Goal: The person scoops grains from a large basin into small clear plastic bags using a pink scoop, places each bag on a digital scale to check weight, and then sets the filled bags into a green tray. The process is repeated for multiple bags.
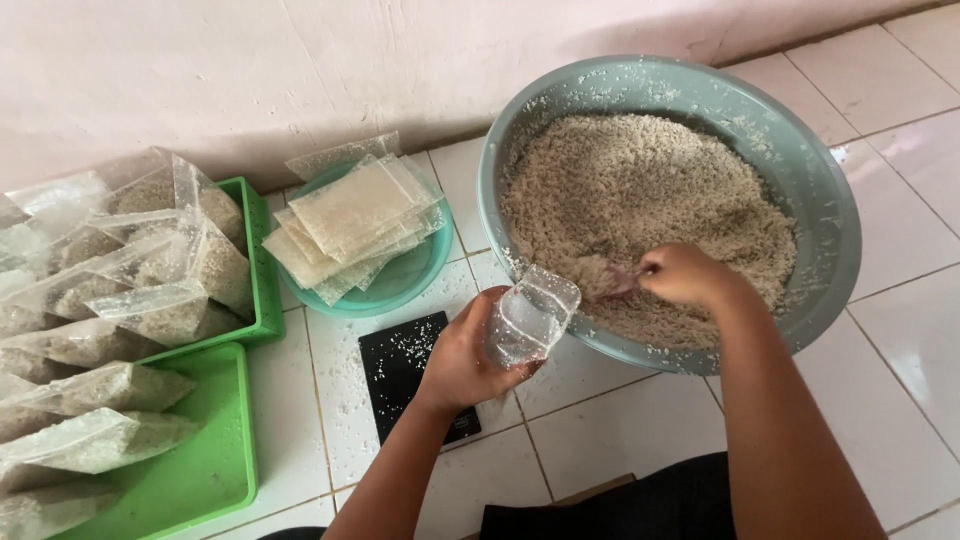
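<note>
White floor tiles (610, 420) are carrying everything: the left hand (465, 360) is clamped on an empty clear bag (530, 318), mouth tilting right toward the right hand (682, 274), which is gripping a scoop (605, 278) in the grain basin (820, 200).

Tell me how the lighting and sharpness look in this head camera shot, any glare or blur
Head view: soft, even daylight, no harsh shadows; a faint shadow falls on the wall behind the big basin. Mild glare sits on the floor tiles at right. The right hand and its scoop are slightly motion-blurred; the left hand with the clear bag looks sharper.
</note>
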